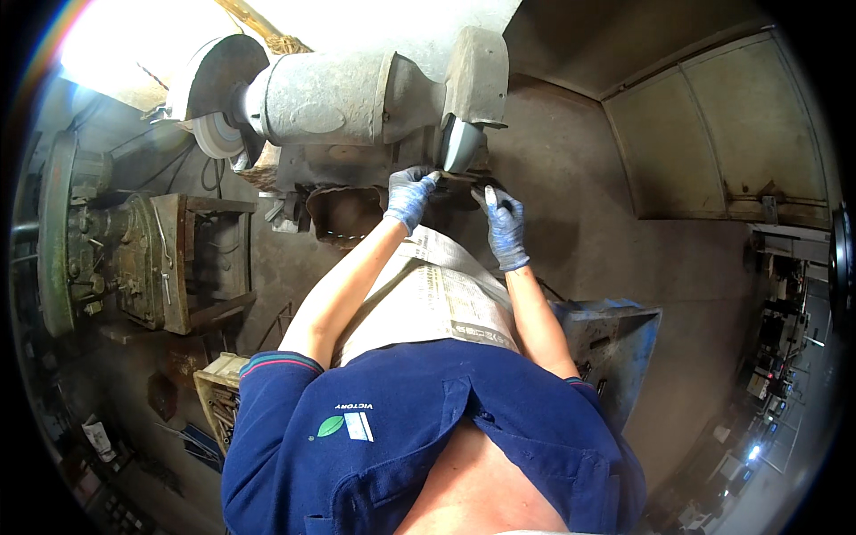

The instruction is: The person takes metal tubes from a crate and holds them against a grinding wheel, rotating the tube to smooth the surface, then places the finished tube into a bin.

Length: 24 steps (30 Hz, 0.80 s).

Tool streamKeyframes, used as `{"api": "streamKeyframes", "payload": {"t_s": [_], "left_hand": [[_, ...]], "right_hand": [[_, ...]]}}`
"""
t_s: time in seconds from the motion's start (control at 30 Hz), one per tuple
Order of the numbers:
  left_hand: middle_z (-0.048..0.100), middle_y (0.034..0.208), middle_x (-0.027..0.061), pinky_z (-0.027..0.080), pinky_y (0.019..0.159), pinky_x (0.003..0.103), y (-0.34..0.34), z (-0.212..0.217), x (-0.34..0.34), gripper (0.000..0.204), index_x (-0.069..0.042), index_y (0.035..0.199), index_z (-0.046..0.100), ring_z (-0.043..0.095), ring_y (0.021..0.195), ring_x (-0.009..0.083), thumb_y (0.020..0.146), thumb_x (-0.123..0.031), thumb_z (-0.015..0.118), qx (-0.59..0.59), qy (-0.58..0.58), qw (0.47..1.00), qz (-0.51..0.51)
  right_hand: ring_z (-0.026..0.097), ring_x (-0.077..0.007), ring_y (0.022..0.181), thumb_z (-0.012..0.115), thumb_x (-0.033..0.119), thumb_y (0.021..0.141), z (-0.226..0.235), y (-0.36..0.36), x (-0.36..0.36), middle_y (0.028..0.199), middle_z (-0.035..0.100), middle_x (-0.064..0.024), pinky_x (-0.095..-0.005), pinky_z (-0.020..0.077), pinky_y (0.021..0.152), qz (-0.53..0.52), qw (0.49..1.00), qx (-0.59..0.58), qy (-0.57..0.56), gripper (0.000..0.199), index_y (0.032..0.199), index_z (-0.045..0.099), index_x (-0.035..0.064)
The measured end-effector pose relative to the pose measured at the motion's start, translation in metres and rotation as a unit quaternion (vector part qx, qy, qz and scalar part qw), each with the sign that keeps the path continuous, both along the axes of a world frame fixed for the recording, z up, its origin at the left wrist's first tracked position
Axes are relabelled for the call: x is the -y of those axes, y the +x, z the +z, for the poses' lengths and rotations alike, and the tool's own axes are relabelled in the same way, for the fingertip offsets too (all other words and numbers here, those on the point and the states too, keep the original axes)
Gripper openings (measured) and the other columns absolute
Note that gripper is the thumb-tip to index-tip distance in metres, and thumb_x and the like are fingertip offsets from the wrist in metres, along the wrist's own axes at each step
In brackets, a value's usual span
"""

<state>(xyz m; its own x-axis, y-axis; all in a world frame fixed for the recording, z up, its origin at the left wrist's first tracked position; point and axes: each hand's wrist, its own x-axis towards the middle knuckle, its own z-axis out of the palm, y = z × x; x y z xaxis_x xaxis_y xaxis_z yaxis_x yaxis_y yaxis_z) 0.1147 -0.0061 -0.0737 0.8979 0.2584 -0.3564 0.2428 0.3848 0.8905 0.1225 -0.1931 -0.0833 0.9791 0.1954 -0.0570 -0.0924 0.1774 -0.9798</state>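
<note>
A large grey bench grinder (325,96) stands in front of me, with a pale wheel (462,145) under the guard at its right end. My left hand (411,196), in a blue-grey work glove, pinches the left end of a thin, dark, narrow piece (460,176). On the other end my right hand (506,230), gloved the same way, is closed with its fingertips. The piece lies across the lower edge of the wheel; whether it touches cannot be made out. Its exact kind is too small to tell.
Left of the grinder is an old green machine (116,259) with a metal frame. A rusty open container (348,214) sits below the grinder. Close to my right is a blue-edged metal bin (615,348); to my left, a crate (218,392) of parts. A metal cabinet (722,134) stands far right.
</note>
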Motion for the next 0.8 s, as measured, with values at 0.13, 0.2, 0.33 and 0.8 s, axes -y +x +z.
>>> {"api": "streamKeyframes", "payload": {"t_s": [0.13,0.2,0.33,0.8], "left_hand": [[0.065,0.077,0.0080,0.050,0.059,0.025,-0.007,0.030,-0.017,0.009,0.005,0.086,0.064,0.060,0.063,0.0128,0.084,-0.003,0.060,-0.051,0.001,0.999,-0.005],[0.065,0.077,0.0081,0.050,0.060,0.025,-0.010,0.024,-0.029,0.009,0.004,0.086,0.064,0.060,0.064,0.0127,0.084,-0.003,0.060,-0.037,-0.007,0.999,0.004],[0.065,0.076,0.0062,0.048,0.063,0.024,-0.015,0.022,-0.044,0.009,0.003,0.087,0.065,0.059,0.065,0.0111,0.085,-0.004,0.060,-0.018,-0.008,1.000,0.015],[0.066,0.093,0.0093,0.051,0.076,0.025,-0.095,0.073,-0.024,0.015,0.005,0.098,0.063,0.060,0.083,0.0107,0.083,0.002,0.061,0.155,-0.018,0.979,-0.134]], "right_hand": [[0.061,-0.0229,0.095,0.055,0.015,0.091,0.008,-0.005,-0.021,0.103,0.063,-0.0153,-0.0351,0.0477,0.091,0.013,1.000,-0.014,0.014,0.024,0.103,0.061,-0.0051],[0.061,-0.0233,0.097,0.054,0.015,0.091,0.011,-0.007,-0.034,0.105,0.063,-0.0158,-0.0355,0.0470,0.092,0.025,0.999,-0.018,0.029,0.026,0.105,0.060,-0.0056],[0.059,-0.0237,0.101,0.053,0.014,0.091,0.013,-0.012,-0.050,0.109,0.061,-0.0153,-0.0376,0.0459,0.095,0.043,0.997,-0.007,0.057,0.026,0.108,0.059,-0.0046],[0.046,-0.0264,0.117,0.067,0.023,0.078,0.113,-0.117,-0.008,0.118,0.054,-0.0146,-0.0376,0.0361,0.099,-0.054,0.922,0.328,-0.198,0.039,0.108,0.063,-0.0016]]}}
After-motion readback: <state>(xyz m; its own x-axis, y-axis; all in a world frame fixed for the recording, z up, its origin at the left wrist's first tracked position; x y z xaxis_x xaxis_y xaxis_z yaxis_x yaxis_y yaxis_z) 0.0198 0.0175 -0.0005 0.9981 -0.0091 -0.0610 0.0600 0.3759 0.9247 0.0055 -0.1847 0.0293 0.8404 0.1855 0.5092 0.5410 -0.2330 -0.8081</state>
